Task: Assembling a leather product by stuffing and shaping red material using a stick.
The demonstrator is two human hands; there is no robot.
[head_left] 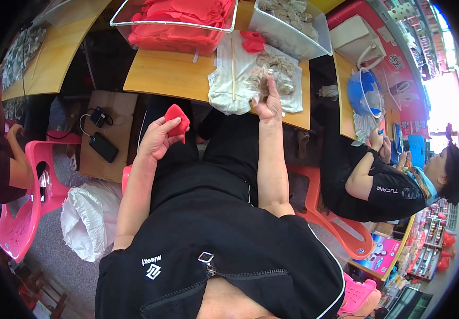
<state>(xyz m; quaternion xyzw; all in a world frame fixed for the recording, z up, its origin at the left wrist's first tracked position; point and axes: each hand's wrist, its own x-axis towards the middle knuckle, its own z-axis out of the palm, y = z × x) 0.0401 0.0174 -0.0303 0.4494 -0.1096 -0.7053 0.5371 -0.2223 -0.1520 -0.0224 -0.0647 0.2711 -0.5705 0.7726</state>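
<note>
My left hand [160, 138] is closed on a folded red soft-looking piece [174, 120], held above my lap in front of the table edge. My right hand [269, 103] reaches over the table edge at a white cloth [223, 80]. Its fingers point away from me and close around a wad of pale beige crumpled material [262, 85]; part of the grip is hidden. More of the beige crumpled material [285, 72] lies in a heap on the cloth, right beside that hand. A small red piece [253, 41] rests at the cloth's far edge, near a thin wooden stick [233, 66].
A clear bin [173, 27] of red pieces stands at the table's back; another clear bin [318, 40] holds beige material. A co-worker [394, 183] sits at the right, another person [6, 159] at the left. A white sack [88, 218] and a black power bank [103, 147] are at lower left.
</note>
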